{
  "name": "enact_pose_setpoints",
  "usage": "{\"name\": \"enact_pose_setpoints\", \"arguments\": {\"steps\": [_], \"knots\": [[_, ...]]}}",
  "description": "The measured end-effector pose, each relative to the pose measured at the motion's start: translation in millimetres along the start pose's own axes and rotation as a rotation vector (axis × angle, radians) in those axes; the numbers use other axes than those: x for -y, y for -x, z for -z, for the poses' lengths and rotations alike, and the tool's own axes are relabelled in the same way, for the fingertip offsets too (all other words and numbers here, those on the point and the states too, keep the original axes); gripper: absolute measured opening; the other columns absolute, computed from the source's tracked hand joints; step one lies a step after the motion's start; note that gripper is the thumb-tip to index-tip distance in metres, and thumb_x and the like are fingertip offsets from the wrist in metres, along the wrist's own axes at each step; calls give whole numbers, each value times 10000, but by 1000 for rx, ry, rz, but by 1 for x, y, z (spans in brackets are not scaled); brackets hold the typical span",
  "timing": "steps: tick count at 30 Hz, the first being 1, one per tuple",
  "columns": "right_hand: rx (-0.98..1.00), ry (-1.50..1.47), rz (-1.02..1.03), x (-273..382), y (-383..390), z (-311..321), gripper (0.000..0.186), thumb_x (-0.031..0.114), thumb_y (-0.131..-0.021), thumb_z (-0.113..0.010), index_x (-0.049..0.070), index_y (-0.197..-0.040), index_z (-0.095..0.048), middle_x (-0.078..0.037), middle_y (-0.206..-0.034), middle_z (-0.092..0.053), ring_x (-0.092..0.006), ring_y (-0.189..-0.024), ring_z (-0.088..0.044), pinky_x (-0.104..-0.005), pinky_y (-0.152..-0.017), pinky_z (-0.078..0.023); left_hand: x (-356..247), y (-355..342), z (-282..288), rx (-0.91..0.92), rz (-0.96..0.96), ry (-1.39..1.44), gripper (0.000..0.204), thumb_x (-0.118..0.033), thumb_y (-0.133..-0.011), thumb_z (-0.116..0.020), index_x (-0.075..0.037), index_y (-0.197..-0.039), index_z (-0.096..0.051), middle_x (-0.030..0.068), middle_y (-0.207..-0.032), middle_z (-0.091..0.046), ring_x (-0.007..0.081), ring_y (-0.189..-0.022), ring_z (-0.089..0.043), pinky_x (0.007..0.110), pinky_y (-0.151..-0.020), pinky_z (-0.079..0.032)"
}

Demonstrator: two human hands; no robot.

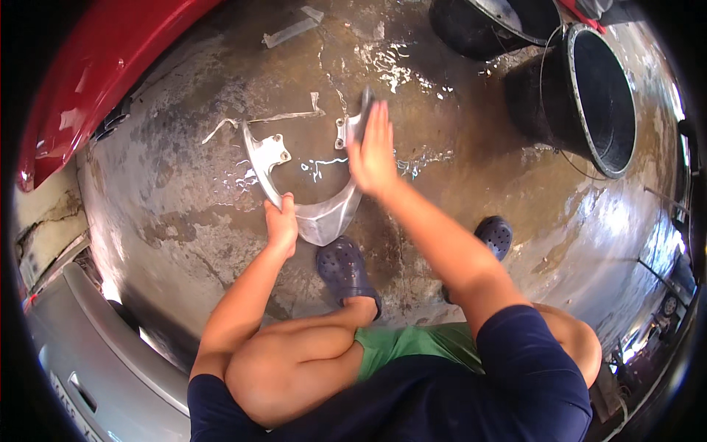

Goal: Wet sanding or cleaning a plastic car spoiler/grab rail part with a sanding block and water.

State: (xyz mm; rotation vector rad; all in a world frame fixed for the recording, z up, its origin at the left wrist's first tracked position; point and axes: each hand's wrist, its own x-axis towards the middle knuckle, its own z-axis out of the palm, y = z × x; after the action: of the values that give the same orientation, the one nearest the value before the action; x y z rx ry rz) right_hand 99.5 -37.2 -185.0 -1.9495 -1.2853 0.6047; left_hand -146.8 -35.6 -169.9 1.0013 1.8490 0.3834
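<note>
A U-shaped silver metal part (324, 221) with bolt plates at its two upper ends is held just above the wet concrete floor, near my dark clog (342, 269). My left hand (282, 225) is closed round its left side, low on the curve. My right hand (374, 151), slightly blurred, lies against the upper right arm of the part with its fingers stretched out flat, covering some of that arm.
Two black buckets (537, 110) stand at the upper right. Pale strips (291, 29) lie on the floor (442, 184) ahead. A red vehicle panel (88, 66) is at the upper left, a silver car body (110, 353) at the lower left.
</note>
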Motion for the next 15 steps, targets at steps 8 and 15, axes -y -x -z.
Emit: {"name": "enact_pose_setpoints", "arguments": {"steps": [8, 15], "knots": [[278, -130, 138, 35, 149, -4, 818, 150, -1006, -570, -134, -1622, -112, -385, -1695, -61, -568, -1574, -77, -597, -1293, -133, 11, 15, 12, 4, 63, -97, 489, -332, -1059, -597, 51, -1345, -498, 220, -1288, -632, 298, -1197, -611, 419, -1032, -467], [32, -205, -63, -17, -5, 11, 751, 183, -1013, -603, -79, -1617, -240, -330, -1677, -243, -448, -1575, -249, -483, -1282, -257, 63, 42, 15, 40, -19, -239, 629, -343, -1046, -640, 60, -1458, -388, 235, -1364, -560, 351, -1289, -546, 447, -1105, -419]]}}
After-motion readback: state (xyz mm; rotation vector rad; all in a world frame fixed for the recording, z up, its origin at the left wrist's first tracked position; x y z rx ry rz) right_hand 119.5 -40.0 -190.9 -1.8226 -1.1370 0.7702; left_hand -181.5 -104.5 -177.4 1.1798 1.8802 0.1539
